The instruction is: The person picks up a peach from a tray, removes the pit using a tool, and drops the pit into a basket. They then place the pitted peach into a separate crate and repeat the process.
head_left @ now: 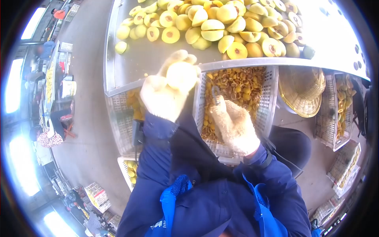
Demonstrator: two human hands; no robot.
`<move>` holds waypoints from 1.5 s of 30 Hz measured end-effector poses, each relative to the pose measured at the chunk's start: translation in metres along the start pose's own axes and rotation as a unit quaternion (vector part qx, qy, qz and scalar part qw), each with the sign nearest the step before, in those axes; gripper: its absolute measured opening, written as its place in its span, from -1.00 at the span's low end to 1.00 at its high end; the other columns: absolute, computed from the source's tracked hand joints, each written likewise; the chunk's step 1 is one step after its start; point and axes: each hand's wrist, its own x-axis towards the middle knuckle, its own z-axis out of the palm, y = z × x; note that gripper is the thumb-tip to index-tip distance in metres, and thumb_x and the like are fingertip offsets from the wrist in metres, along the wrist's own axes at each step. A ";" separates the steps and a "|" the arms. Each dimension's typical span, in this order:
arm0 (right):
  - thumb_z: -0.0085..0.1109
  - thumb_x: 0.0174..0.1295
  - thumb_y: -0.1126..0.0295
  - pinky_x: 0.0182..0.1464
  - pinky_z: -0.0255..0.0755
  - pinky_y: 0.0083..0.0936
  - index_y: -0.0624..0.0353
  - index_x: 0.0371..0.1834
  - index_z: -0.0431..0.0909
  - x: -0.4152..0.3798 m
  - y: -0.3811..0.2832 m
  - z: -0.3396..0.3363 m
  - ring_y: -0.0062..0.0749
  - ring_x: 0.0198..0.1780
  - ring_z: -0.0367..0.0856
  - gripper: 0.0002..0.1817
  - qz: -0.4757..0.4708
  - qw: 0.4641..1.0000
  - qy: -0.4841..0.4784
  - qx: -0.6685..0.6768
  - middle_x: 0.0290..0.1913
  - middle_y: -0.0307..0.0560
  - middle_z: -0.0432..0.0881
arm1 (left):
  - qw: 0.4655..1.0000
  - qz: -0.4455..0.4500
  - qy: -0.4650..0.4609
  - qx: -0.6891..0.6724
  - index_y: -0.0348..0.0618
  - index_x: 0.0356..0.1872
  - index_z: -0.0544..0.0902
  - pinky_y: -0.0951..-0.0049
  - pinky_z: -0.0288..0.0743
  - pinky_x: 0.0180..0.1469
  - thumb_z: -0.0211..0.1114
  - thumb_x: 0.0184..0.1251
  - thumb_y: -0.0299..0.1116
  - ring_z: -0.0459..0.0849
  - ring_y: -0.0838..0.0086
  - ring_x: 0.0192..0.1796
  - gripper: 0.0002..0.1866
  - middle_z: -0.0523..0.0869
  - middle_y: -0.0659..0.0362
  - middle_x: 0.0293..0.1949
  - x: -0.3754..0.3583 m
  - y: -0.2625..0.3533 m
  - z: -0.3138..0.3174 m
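My left hand (167, 93), in a pale glove, is closed around a peach half (182, 76) just over the front rim of the metal table. Strong glare washes out the fruit's cut face. Lower and to the right, my right hand (236, 128), also gloved, grips a small pitting tool (215, 91) with a curved metal loop at its tip; the handle is hidden in the fist. That hand is above a white plastic crate (269, 94) holding peach pits and scraps (233, 81). Halved yellow peaches (213, 29), several with pits showing, are heaped on the metal table (136, 67).
A woven straw hat (304, 93) rests right of the pit crate. Farther right is another crate (329, 130) with fruit pieces. A crate (122, 134) stands by my left arm. At far left, people sit along another work table (50, 85).
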 end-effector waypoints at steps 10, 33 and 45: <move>0.34 0.56 0.17 -0.31 0.53 0.12 0.16 -0.26 0.70 -0.001 0.020 -0.001 0.34 -0.29 0.73 -0.70 -0.294 0.921 0.064 -0.246 -0.38 0.21 0.70 | 0.968 0.084 0.148 0.186 -0.45 -0.05 0.72 0.29 0.64 -0.01 0.11 0.75 -0.17 0.76 0.22 -0.08 -0.57 0.79 -0.11 -0.06 -0.026 -0.071 0.048; 0.13 0.72 -0.08 -0.67 0.14 -0.60 0.31 -0.20 0.72 0.005 0.044 -0.029 -0.63 -0.74 0.32 -0.41 0.179 0.860 -0.265 0.397 -0.65 -0.28 0.49 | 0.993 -0.039 0.008 0.107 -0.43 -0.19 0.71 0.16 0.70 -0.13 0.19 0.68 -0.09 0.78 0.06 -0.26 -0.52 0.79 -0.18 -0.23 -0.026 -0.070 0.027; 0.25 0.57 -0.15 -0.45 0.34 -0.52 0.31 -0.30 0.80 0.004 0.038 -0.056 -0.55 -0.61 0.47 -0.37 0.082 0.933 -0.319 0.144 -0.54 -0.16 0.64 | 0.988 -0.036 0.070 0.132 -0.33 -0.16 0.77 0.05 0.71 -0.18 -0.19 0.76 0.17 0.84 -0.01 -0.20 -0.25 0.85 -0.11 -0.17 -0.012 -0.046 0.002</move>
